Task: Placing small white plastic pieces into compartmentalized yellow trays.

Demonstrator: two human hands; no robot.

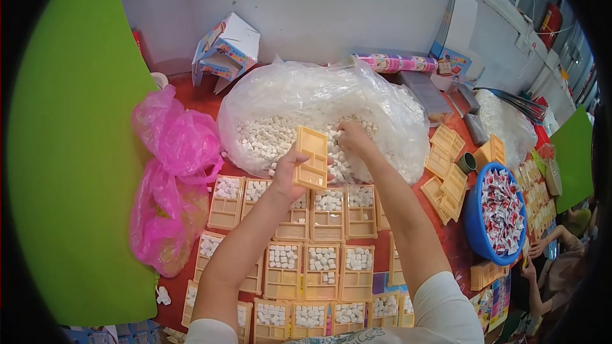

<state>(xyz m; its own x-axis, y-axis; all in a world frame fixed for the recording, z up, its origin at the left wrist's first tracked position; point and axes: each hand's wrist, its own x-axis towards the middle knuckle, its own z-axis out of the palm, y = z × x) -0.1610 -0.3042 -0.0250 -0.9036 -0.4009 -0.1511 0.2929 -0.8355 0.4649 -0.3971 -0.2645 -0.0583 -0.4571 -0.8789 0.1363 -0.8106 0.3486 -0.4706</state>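
My left hand (288, 175) grips a pale orange plastic compartment tray (311, 158), tilted up, with no pieces visible in its sections. Beside it, my right hand (357, 139) reaches into a large clear plastic bag (287, 89) of small white cubes (264, 137). Its fingers curl down among the cubes, and what they hold is hidden. Below my hands, similar trays (328, 226) lie in rows on the red table; many have white cubes in their largest compartment and bare smaller compartments. My forearms cover some of these trays.
Pink plastic bags (172, 185) lie at left beside a green panel (76, 153). At right stand a blue basin (475, 223) of small printed sachets, loose trays (446, 165) and a dark cup (467, 163). Folded cartons (226, 48) lean by the wall. Another person's hands (532, 261) show far right.
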